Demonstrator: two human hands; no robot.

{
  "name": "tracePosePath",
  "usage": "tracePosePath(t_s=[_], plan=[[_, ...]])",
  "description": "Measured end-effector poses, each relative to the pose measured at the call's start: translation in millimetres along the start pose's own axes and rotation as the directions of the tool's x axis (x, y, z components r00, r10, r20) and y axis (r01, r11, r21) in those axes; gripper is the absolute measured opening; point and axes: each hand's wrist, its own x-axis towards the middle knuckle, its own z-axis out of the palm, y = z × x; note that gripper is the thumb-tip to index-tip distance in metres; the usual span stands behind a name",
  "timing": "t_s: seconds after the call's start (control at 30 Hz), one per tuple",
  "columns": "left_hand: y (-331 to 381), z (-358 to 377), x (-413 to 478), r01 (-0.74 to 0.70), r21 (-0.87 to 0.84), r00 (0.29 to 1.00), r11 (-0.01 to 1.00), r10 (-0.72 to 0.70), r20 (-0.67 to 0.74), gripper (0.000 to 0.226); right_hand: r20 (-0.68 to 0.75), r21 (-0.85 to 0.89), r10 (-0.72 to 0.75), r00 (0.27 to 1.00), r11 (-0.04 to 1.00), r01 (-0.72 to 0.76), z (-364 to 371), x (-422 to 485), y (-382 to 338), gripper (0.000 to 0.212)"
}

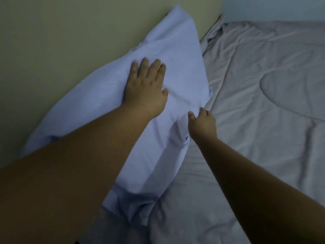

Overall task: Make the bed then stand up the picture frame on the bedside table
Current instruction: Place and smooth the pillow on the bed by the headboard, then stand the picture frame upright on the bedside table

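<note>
A pale blue pillow (177,55) leans against the beige headboard (61,41) at the head of the bed. My left hand (146,87) lies flat on the pillow's face, fingers spread, holding nothing. My right hand (202,123) is at the pillow's lower right edge with fingers curled; whether it pinches the fabric I cannot tell. A grey quilted cover (263,106) is spread over the mattress to the right, lightly wrinkled. The picture frame and the bedside table are out of view.
A light blue wall (274,7) runs behind the far side of the bed. The grey cover bunches where it meets the headboard's corner (216,32).
</note>
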Motion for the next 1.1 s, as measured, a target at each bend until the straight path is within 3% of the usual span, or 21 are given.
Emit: tracePosePath(t_s=[0.23, 0.4, 0.57, 0.67, 0.83, 0.97, 1.1], plan=[[24, -22, -137, 0.357, -0.206, 0.933, 0.911, -0.337, 0.13, 0.067, 0.099, -0.009, -0.306, 0.947, 0.951, 0.308, -42, -90, 7, 0.053], [32, -31, -242, 0.604, -0.326, 0.795, 0.727, -0.579, 0.181, 0.068, 0.158, 0.052, -0.573, 0.805, 0.818, 0.572, -48, -169, 0, 0.041], [8, -27, -349, 0.819, -0.327, 0.557, 0.471, -0.79, 0.257, 0.068, 0.339, 0.254, -0.7, 0.629, 0.712, 0.655, -17, -257, -31, 0.037], [-24, -14, -414, 0.92, -0.306, 0.346, 0.246, -0.877, 0.334, 0.067, 0.432, 0.367, -0.717, 0.547, 0.693, 0.62, 19, -316, -57, 0.029], [-91, 20, -516, 0.966, -0.246, 0.02, -0.084, -0.919, 0.393, 0.068, 0.554, 0.504, -0.773, 0.309, 0.607, 0.614, 104, -414, -101, 0.031], [-141, 48, -579, 0.952, -0.193, -0.132, -0.236, -0.89, 0.436, 0.069, 0.566, 0.532, -0.813, 0.135, 0.485, 0.694, 171, -477, -131, 0.032], [-180, 64, -621, 0.929, -0.156, -0.232, -0.335, -0.857, 0.46, 0.069, 0.592, 0.523, -0.805, 0.025, 0.408, 0.749, 217, -522, -160, 0.033]])
